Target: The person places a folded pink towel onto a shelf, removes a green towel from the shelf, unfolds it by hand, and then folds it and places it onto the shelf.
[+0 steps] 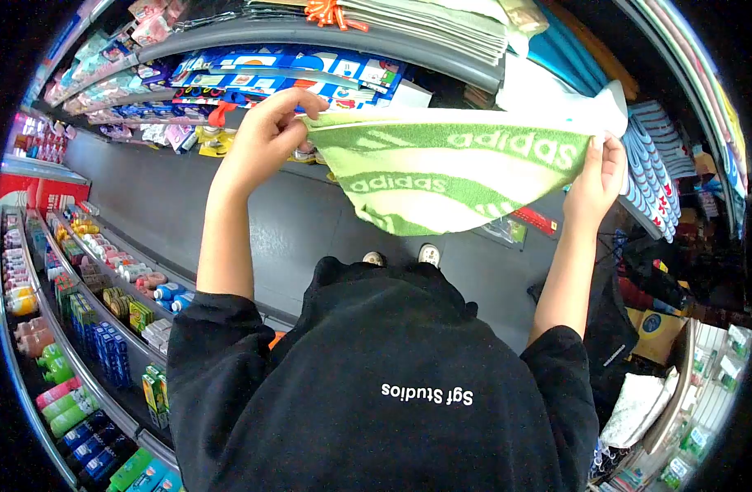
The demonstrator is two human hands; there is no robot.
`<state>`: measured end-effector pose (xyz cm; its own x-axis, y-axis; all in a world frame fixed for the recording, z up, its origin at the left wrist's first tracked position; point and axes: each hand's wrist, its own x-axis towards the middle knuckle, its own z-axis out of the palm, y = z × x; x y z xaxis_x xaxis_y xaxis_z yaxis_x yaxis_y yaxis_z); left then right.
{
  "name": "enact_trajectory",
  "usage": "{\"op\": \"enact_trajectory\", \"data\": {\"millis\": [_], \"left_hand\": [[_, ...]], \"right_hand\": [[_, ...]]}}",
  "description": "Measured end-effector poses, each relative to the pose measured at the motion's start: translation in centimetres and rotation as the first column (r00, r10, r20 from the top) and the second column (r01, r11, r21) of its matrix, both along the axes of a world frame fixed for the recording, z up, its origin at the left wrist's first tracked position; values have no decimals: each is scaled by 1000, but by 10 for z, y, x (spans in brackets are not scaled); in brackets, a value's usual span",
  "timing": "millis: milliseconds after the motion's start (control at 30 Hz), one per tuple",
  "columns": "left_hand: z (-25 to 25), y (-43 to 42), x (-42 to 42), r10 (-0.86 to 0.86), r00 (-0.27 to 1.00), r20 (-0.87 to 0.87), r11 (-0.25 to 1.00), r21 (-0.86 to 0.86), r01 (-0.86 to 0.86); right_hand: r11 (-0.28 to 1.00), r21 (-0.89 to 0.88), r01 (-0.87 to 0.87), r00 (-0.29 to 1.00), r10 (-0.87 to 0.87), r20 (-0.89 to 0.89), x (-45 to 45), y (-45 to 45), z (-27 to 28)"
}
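A green and pale-yellow towel point(441, 176) with woven "adidas" lettering is stretched between my two hands, in front of a store shelf. My left hand point(273, 131) pinches its upper left corner between thumb and fingers. At the upper right corner, my right hand point(599, 168) is closed on the edge with the thumb in front. The top edge runs nearly straight between the hands, and the lower part hangs in a curve. Behind it, flat blue-and-white packages point(285, 61) lie on a shelf, partly hidden by the towel and my left hand.
Folded pale cloths point(425, 29) are stacked on the upper shelf. Striped blue towels point(651, 172) hang at the right. On the left, curved shelves carry bottles and boxes point(109, 353). A grey floor point(171, 201) runs between. A white bag point(638, 406) sits at the lower right.
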<state>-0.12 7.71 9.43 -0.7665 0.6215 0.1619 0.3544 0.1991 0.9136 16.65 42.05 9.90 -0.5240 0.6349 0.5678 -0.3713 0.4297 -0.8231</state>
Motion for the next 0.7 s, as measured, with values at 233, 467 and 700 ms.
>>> {"op": "enact_trajectory", "data": {"millis": [233,467,700], "left_hand": [[11,11,4,-20,935,-354,992,-127,-27],[17,15,-3,-178,837,-517,972,-223,69],[12,53,-6,65,953,-297,998,7,-66]], "right_hand": [[998,-53,-15,1000,17,24,7,7,4],[1000,-15,-13,997,14,76,24,20,8],[997,-68,21,987,-10,162,52,38,14]]}}
